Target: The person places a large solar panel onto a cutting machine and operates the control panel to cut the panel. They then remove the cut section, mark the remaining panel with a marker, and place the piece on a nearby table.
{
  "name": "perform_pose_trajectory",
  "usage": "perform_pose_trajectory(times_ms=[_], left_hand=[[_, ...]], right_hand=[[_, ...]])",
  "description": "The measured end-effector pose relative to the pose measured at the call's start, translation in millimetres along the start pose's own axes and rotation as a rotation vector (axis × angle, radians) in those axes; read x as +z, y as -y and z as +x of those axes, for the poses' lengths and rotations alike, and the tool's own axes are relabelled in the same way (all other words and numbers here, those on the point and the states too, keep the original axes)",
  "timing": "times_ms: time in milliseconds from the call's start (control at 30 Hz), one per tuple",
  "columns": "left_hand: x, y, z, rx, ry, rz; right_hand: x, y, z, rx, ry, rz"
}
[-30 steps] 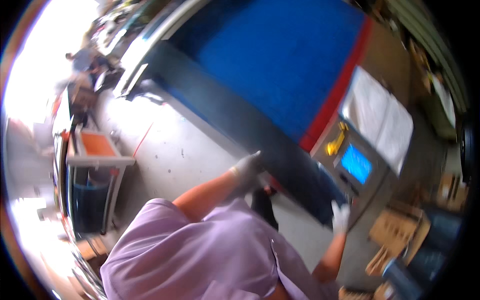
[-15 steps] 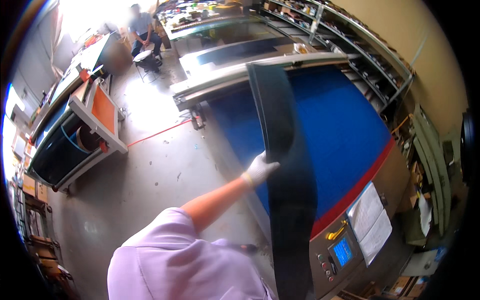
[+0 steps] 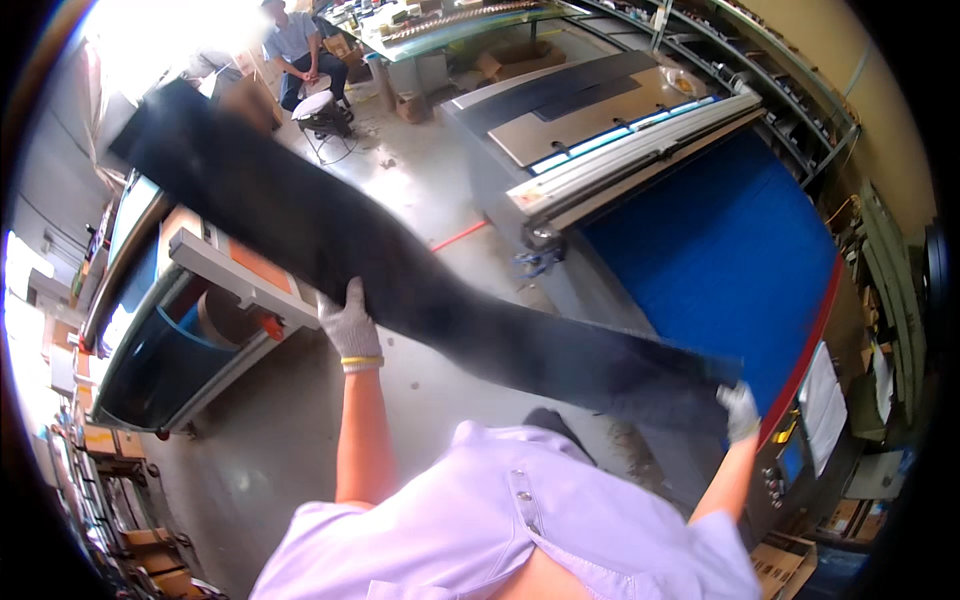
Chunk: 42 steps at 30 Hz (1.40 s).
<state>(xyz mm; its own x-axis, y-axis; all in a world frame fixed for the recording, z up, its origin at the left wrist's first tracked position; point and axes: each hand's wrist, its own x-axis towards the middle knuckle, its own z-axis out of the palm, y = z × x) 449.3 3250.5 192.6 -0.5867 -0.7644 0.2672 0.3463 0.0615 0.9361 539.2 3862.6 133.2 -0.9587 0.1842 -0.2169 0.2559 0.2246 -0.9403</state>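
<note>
I have two gloved hands on one long dark sheet point(image 3: 420, 290): my left hand point(image 3: 348, 328) closed on its middle edge, my right hand point(image 3: 738, 410) gripping its lower-right end. It spans upper left to lower right, above one blue table point(image 3: 720, 260).

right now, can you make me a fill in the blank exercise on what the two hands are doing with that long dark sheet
1. Both hands wear ____ work gloves; the left hand grips the long dark sheet near its middle.
2. The right hand holds the sheet at its ____ end.
3. The flat machine bed on the person's right is covered in ____.
4. In the background, a person is ____ on a stool.

Missing words: white; near; blue; sitting
</note>
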Motion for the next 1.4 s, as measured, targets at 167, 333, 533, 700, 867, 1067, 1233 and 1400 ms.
perform_pose_trajectory(times_ms=[167, 333, 533, 700, 867, 1067, 1233, 1400], left_hand=[[-74.8, 48.6, 104.9, 0.13, -0.162, 0.178], [-69.4, 92.4, 246.4, 0.122, -0.229, 0.227], [-15.1, 131.7, 438.3, 0.105, -0.306, 0.545], [62.5, 200.0, 577.3, 0.142, -0.112, 0.298], [196.8, 243.7, 688.6, 0.064, 0.152, 0.339], [415.9, 321.6, 798.1, 0.233, 0.684, 0.196], [604.7, 317.5, 799.1, 0.196, 1.217, 0.092], [770.3, 286.3, 733.6, 0.258, 1.456, -0.441]], right_hand=[[159.4, 160.4, 153.0, -0.038, 0.532, 0.179], [310.9, 252.5, 291.7, -0.229, 0.657, -0.11], [475.0, 291.2, 441.9, -0.109, 0.543, -0.027], [528.3, 269.0, 507.6, 0.029, 0.348, 0.013], [538.8, 250.1, 522.7, 0.325, 0.077, 0.023], [601.2, 188.7, 446.4, 0.292, -0.6, 0.606], [741.6, 154.9, 379.3, 0.385, -0.968, 0.842], [853.1, 175.4, 421.3, 0.16, -1.193, 1.072]])
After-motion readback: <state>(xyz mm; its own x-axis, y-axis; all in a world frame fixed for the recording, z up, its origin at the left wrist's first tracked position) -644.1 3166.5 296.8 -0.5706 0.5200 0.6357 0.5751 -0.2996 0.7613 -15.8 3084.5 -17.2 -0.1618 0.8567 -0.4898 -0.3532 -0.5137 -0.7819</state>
